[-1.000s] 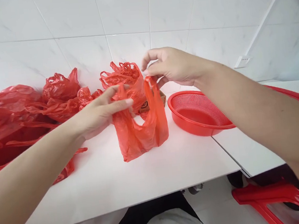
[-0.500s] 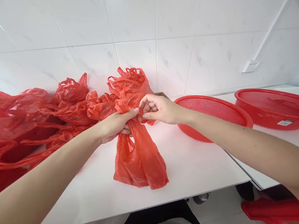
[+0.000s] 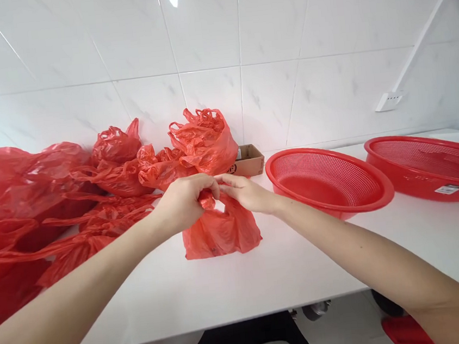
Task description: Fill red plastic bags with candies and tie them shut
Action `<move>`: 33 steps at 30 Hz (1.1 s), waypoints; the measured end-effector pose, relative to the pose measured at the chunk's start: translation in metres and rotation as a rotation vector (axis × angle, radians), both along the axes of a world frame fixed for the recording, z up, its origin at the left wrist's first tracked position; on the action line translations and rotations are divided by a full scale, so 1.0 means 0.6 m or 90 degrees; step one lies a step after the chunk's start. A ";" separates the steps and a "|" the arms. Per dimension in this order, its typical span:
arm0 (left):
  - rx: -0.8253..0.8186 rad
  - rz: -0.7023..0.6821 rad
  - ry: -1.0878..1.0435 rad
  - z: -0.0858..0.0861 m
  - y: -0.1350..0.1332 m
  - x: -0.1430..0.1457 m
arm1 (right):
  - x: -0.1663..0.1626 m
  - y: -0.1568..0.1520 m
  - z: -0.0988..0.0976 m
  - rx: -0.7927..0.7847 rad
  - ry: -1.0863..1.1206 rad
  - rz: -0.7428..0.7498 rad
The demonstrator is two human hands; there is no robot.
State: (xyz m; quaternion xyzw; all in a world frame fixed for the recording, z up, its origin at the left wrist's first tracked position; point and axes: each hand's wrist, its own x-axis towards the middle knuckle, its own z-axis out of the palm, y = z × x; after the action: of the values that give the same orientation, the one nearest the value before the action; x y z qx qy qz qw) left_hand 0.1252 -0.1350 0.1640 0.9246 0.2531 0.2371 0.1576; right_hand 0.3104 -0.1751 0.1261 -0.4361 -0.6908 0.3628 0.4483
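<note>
A red plastic bag (image 3: pixel 223 233) hangs from my two hands over the white table, its lower edge at or just above the surface. My left hand (image 3: pixel 187 203) is closed around the gathered top, and a bunched bit of red plastic pokes out between thumb and fingers. On the other side, my right hand (image 3: pixel 248 191) is closed on the bag's top as well, its fingertips meeting the left hand's. Some of the gripped plastic is hidden behind my fingers. Right behind the hands sits a bundle of crumpled red bags (image 3: pixel 205 141).
Many more red plastic bags (image 3: pixel 13 184) are heaped on the left. A small cardboard box (image 3: pixel 251 160) stands near the wall. To the right are a red perforated basin (image 3: pixel 380 200) and another red basin (image 3: pixel 420 187). The white table (image 3: pixel 154 311) has its front edge close to me.
Both hands have shifted their hold on the bag's top and come together. The bag is spread wider and its lower edge sits further from me. The cardboard box now shows.
</note>
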 end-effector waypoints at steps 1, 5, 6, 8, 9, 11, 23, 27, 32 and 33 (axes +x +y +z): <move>0.076 0.013 -0.017 -0.009 0.001 0.001 | -0.002 0.002 -0.008 -0.002 -0.002 0.016; 0.157 -0.006 -0.056 -0.031 0.009 0.003 | -0.002 -0.008 -0.011 -0.010 -0.019 0.050; 0.133 -0.021 -0.051 -0.032 0.011 0.000 | 0.001 -0.012 -0.010 -0.003 -0.039 0.036; 0.056 -0.035 -0.006 -0.035 0.018 -0.016 | 0.016 -0.021 -0.014 0.010 -0.102 0.000; 0.009 -0.031 0.034 -0.037 0.021 -0.030 | 0.028 -0.025 -0.020 0.005 -0.136 -0.011; -0.079 -0.003 0.115 -0.049 0.028 -0.068 | 0.057 -0.029 -0.042 -0.031 -0.186 -0.029; -0.226 0.221 -0.126 -0.181 0.038 -0.062 | 0.033 0.023 -0.148 -0.123 -0.321 -0.343; -0.225 0.248 -0.086 -0.218 0.041 0.004 | -0.016 0.015 -0.161 -0.081 -0.464 -0.376; -0.216 0.256 -0.013 -0.236 0.046 0.004 | 0.016 0.011 -0.181 -0.083 -0.501 -0.378; -0.214 0.258 0.000 -0.237 0.051 -0.003 | 0.029 0.014 -0.184 -0.089 -0.500 -0.381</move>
State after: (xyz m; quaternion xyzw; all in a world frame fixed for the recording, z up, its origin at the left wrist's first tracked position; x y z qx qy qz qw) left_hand 0.1237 -0.1047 0.0218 0.8158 0.4693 0.2183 0.2581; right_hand 0.3276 -0.1665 0.0155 -0.7479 -0.6261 0.0720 0.2083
